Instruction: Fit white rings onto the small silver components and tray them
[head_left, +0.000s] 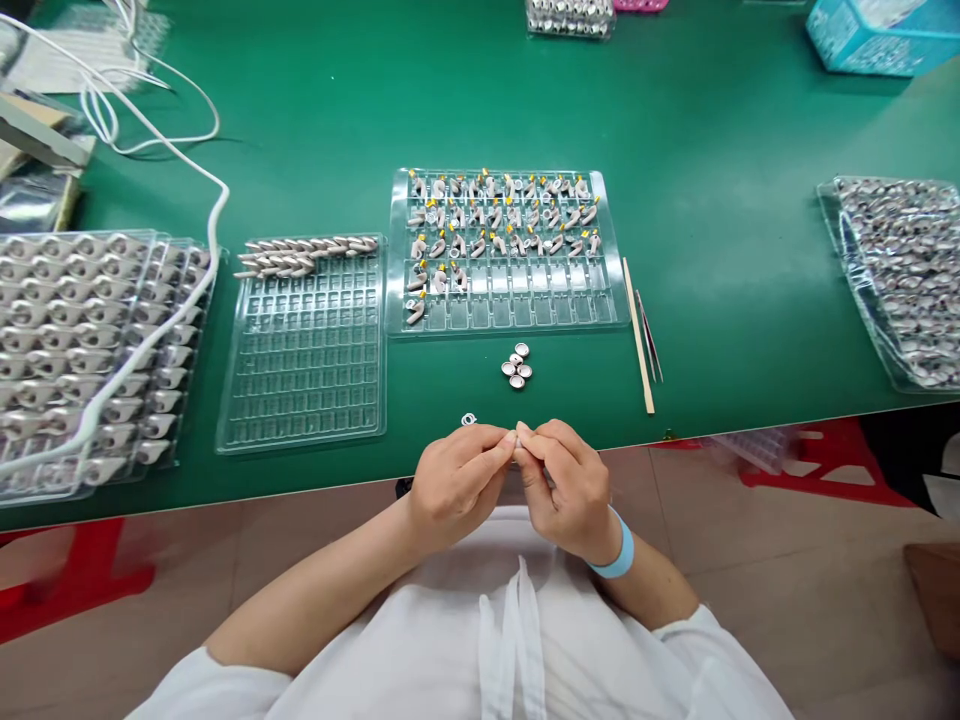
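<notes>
My left hand [459,482] and my right hand [566,488] meet at the table's front edge, thumbs and forefingers pinched together. Between the fingertips sits a small pale piece [518,441], mostly covered, so its kind does not show. Just beyond the hands lies a small cluster of round silver-rimmed caps [517,369]. A white ring-shaped piece [469,419] rests near my left knuckles. Farther back, a clear tray [525,312] holds rows of small curved grey parts with yellow tabs [495,214]; its front rows are partly filled.
Left stands another clear tray [307,370] with grey parts [300,255] along its back, then stacked full trays [67,330] crossed by a white cable [161,335]. Right are a wooden stick [638,335], tweezers [649,336] and a filled tray [904,280]. A blue basket [862,45] is behind.
</notes>
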